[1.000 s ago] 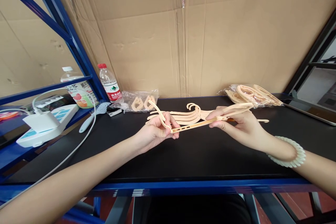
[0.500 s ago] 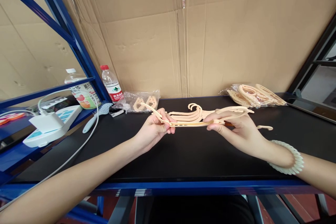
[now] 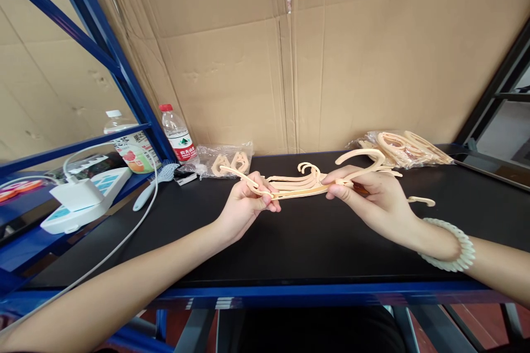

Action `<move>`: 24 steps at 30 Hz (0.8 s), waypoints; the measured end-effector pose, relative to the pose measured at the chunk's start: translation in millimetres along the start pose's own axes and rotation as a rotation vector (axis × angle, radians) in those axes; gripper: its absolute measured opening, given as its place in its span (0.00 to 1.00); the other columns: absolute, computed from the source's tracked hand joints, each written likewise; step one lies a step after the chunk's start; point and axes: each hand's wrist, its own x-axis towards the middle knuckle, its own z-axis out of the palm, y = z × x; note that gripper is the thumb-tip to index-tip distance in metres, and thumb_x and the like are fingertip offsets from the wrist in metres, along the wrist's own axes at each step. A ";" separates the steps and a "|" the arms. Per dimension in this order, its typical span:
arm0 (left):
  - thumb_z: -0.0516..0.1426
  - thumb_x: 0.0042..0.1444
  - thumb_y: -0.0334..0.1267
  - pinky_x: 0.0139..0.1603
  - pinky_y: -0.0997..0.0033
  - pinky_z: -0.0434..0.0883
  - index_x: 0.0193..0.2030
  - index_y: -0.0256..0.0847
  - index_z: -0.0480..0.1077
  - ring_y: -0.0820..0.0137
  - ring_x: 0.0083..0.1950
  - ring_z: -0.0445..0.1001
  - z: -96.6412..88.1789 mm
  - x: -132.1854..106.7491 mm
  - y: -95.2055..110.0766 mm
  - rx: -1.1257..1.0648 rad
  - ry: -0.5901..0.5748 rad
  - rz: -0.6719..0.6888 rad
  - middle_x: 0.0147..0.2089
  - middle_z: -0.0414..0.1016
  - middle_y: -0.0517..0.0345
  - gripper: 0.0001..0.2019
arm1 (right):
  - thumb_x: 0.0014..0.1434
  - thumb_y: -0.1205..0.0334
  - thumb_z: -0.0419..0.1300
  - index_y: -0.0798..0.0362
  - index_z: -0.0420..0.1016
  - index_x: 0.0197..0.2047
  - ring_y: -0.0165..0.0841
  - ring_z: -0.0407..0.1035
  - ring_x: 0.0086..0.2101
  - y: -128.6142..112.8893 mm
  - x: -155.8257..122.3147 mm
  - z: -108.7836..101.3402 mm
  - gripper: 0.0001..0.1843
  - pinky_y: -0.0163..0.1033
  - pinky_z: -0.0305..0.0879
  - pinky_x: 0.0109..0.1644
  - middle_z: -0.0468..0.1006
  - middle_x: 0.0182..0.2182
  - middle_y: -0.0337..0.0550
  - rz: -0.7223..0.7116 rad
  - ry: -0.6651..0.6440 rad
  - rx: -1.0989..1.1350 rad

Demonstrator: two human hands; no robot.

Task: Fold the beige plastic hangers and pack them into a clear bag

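A beige plastic folding clothes hanger (image 3: pixel 301 193) is stretched between my two hands above the black tabletop. My left hand (image 3: pixel 248 198) pinches its left end, where a slim curved arm sticks up and to the left. At the other end my right hand (image 3: pixel 368 193) grips the hanger between thumb and fingers, and a large curved hook rises above that hand. Just behind it lie several similar beige hangers (image 3: pixel 296 181), stacked with their hooks up and partly hidden by the held one. A loose beige hook piece (image 3: pixel 421 200) is right of my right hand.
Clear bags of beige hanger parts lie at the back, one left (image 3: pixel 229 161) and one right (image 3: pixel 403 150). On the left are a red-capped water bottle (image 3: pixel 179 135), a hairbrush (image 3: pixel 151 187), a power strip (image 3: pixel 86 207) and a white cable. A cardboard wall (image 3: pixel 331 55) stands behind.
My right hand has turned the hanger, so its hook now stands up higher and more open. My left hand keeps its pinch and has shifted slightly right.
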 end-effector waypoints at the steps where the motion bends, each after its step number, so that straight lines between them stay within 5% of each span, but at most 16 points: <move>1: 0.68 0.44 0.30 0.28 0.76 0.72 0.25 0.34 0.64 0.74 0.26 0.75 -1.1 0.3 -0.1 0.001 -0.028 -0.012 0.32 0.74 0.60 0.14 | 0.64 0.56 0.58 0.51 0.76 0.30 0.36 0.74 0.36 -1.4 -0.4 -0.3 0.12 0.37 0.71 0.33 0.80 0.39 0.44 -0.007 -0.002 0.002; 6: 0.67 0.47 0.31 0.26 0.77 0.72 0.27 0.35 0.66 0.73 0.27 0.77 -5.0 2.1 -1.0 0.037 -0.100 -0.031 0.32 0.73 0.60 0.12 | 0.63 0.56 0.59 0.51 0.76 0.30 0.36 0.74 0.36 -0.8 -1.3 -1.8 0.12 0.36 0.70 0.33 0.79 0.36 0.44 0.017 -0.009 0.025; 13: 0.66 0.50 0.34 0.36 0.70 0.78 0.28 0.35 0.66 0.70 0.34 0.79 0.6 0.6 0.4 0.096 0.000 0.027 0.40 0.73 0.58 0.11 | 0.60 0.47 0.61 0.52 0.75 0.27 0.35 0.73 0.33 10.2 9.7 -2.5 0.18 0.38 0.71 0.35 0.79 0.37 0.45 0.191 0.044 0.108; 17: 0.65 0.51 0.37 0.35 0.71 0.76 0.30 0.36 0.68 0.69 0.33 0.78 1.0 0.3 0.2 0.078 0.062 -0.014 0.32 0.73 0.59 0.10 | 0.58 0.44 0.62 0.52 0.74 0.34 0.37 0.74 0.33 14.5 15.3 -4.6 0.18 0.38 0.69 0.33 0.79 0.31 0.45 0.261 0.070 0.138; 24: 0.66 0.45 0.38 0.25 0.78 0.68 0.33 0.33 0.72 0.77 0.25 0.71 -6.8 8.2 12.6 0.008 0.414 -0.026 0.35 0.74 0.57 0.11 | 0.58 0.41 0.60 0.55 0.69 0.32 0.32 0.68 0.26 41.2 23.1 -14.3 0.22 0.36 0.57 0.27 0.79 0.27 0.45 0.384 -0.018 0.011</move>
